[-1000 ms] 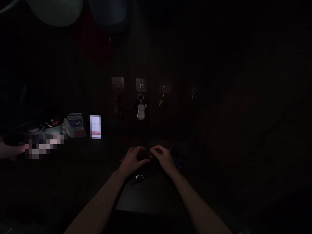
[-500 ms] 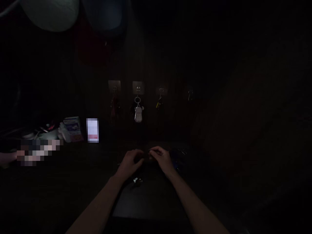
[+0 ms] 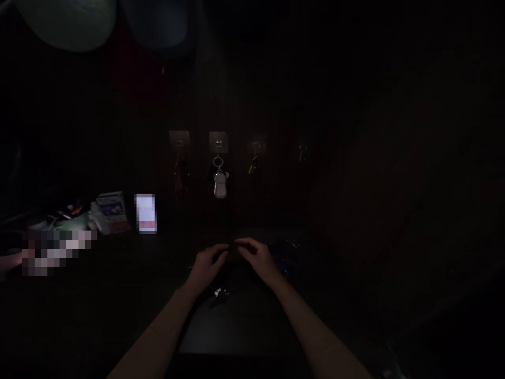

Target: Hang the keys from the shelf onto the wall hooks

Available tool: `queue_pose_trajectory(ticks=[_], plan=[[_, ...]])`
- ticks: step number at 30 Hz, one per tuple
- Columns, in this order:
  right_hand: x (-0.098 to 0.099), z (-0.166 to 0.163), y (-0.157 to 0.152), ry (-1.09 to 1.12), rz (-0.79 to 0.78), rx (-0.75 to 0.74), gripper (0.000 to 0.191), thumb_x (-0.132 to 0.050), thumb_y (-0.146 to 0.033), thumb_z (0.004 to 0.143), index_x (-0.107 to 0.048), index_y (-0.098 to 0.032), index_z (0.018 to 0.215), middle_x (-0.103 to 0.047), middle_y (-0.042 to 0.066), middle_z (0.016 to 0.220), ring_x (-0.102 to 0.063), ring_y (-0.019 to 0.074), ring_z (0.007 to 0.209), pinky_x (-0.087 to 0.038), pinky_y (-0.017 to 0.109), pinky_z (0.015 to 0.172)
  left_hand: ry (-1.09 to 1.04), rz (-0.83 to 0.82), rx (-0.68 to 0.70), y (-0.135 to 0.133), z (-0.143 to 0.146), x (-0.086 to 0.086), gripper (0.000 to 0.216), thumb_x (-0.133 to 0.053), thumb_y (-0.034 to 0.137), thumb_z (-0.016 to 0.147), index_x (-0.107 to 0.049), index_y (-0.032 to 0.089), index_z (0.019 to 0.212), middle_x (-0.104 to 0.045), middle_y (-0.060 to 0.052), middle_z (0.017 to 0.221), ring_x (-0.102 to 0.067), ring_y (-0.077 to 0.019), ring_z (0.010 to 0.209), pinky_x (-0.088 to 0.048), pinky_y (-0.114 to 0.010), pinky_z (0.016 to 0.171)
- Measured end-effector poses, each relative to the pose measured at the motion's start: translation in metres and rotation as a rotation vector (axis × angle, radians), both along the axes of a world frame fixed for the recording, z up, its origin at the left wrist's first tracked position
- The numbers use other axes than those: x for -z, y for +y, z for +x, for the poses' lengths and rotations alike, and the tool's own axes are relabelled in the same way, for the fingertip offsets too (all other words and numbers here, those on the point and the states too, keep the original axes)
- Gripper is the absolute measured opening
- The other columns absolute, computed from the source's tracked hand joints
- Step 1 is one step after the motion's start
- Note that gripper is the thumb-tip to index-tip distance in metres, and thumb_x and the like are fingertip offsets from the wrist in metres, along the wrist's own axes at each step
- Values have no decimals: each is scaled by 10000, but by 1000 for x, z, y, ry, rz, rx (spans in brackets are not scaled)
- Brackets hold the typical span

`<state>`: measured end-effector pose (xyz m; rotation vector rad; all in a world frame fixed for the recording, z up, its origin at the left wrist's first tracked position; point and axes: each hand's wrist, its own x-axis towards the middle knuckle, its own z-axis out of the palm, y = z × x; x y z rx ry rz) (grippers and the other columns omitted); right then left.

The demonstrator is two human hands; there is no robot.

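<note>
The scene is very dark. My left hand (image 3: 208, 265) and my right hand (image 3: 257, 259) meet fingertip to fingertip just above the dark tabletop (image 3: 221, 337). Both have thumb and fingers drawn together around something small and dark, which I cannot make out. Below my left hand lies a small shiny metal item (image 3: 220, 292), perhaps keys. Right beside my right hand is a dark blue object (image 3: 281, 265) with a thin bit of metal (image 3: 293, 243) behind it; its kind is hard to tell.
Ahead, wall hooks hold a pale key fob (image 3: 220, 185), a reddish keychain (image 3: 181, 173) and a small yellow-and-dark keychain (image 3: 253, 166); another hook (image 3: 303, 151) is at right. A lit phone-like screen (image 3: 145, 213), a box (image 3: 113, 212) and clutter stand left. Rounded hanging things (image 3: 71, 23) are above.
My hands have come closer, the right moving left until the fingertips nearly touch. The whole view has shifted slightly, so the wall items appear further left.
</note>
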<state>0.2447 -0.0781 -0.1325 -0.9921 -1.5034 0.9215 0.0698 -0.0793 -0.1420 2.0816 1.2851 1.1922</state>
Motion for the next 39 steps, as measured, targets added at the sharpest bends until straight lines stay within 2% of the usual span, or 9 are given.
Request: queue_pose_trajectory(ticks=[7,10,13,19,25,31,35,39], plan=[[-2,2,1,-43,40,95,169,-593,-361,735,-658,-207,750,-669,-3,752,-603,170,772,-444,288,744,-104,-180,88,-1,5,-2,326,-458,360,813,-651,200,1021,-709,-25,927,-646,-174,856,-487,-289,806],[-1,2,2,-36,27,99,193,-590,-387,732,-643,-201,731,-646,-8,719,-586,164,742,-436,279,718,-91,-178,74,-1,5,-2,321,-525,371,774,-642,210,1026,-692,-25,985,-627,-186,914,-470,-300,834],[1,2,3,-34,8,95,205,-590,-397,727,-633,-196,729,-626,-12,711,-569,160,735,-424,272,709,-101,-195,71,1,6,0,341,-577,358,740,-614,210,1045,-693,-15,895,-631,-178,857,-474,-296,797],[0,1,3,-36,17,69,194,-584,-394,730,-622,-203,731,-597,-26,704,-547,146,728,-407,259,707,-114,-186,111,0,6,-2,186,-555,345,765,-624,196,852,-678,-1,798,-626,-154,777,-467,-263,734],[4,0,6,-19,1,68,208,-591,-406,717,-617,-201,705,-588,-31,675,-537,137,695,-404,252,687,-113,-183,124,-3,6,-7,232,-599,325,729,-630,206,926,-684,-5,862,-622,-153,807,-463,-265,769],[5,0,7,-23,-37,62,230,-598,-426,710,-633,-199,716,-591,-26,660,-531,135,659,-404,243,624,-60,-216,88,-3,6,-5,195,-570,352,738,-650,207,841,-693,-2,814,-628,-161,779,-461,-265,744],[1,0,3,-14,-68,27,189,-610,-390,712,-652,-207,740,-627,-17,720,-558,144,724,-421,259,683,-35,-198,51,-4,6,-6,219,-540,370,750,-650,203,840,-684,3,755,-621,-161,725,-455,-252,680],[0,-1,0,9,-110,-77,221,-650,-338,678,-671,-222,865,-660,-5,822,-579,149,757,-443,273,693,0,-161,36,-4,4,-7,236,-504,384,777,-662,211,800,-681,4,724,-615,-160,718,-448,-240,666]])
